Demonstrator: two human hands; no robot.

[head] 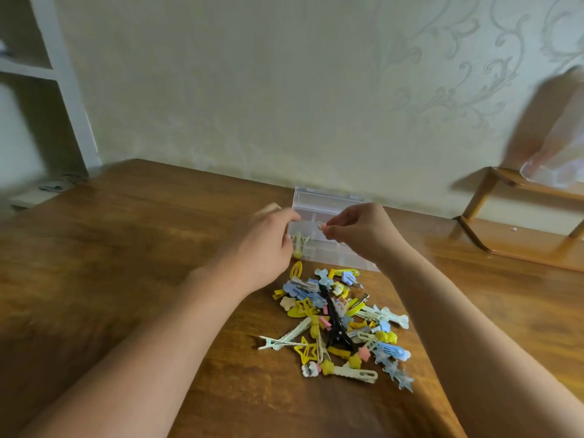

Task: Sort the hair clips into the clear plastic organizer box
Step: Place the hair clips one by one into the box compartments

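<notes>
Far left: pale shelving (pixel 47 67) against the wall, blurred. Next, a brown wooden surface (pixel 126 248) filling the lower view. On it, left hand (pixel 265 245) reaching forward beside the left end of the clear plastic organizer box (pixel 328 216), fingers loosely extended toward it; a pale yellow clip (pixel 298 245) seen just past the fingertips, long axis roughly upright in view, though impossible to tell whether held or lying in a compartment, so that grip not readable. Box set near the wall, long axis running left to right, partly hidden behind both hands. Just nearer than the box, a loose pile of hair clips (pixel 341 320) in yellow, blue, white and pink, pointing every way; one black clip (pixel 335 324) lying with long axis running away from the viewer, one long white clip (pixel 284 341) slanted leftward. Right hand (pixel 360 232) raised over the box, fingers curled, grip narrow, pinching a small pale clip (pixel 320 225) at the fingertips, too small to judge its axis. Far right: a wooden rack (pixel 505 216) and a blurred clear bag (pixel 556 147).
</notes>
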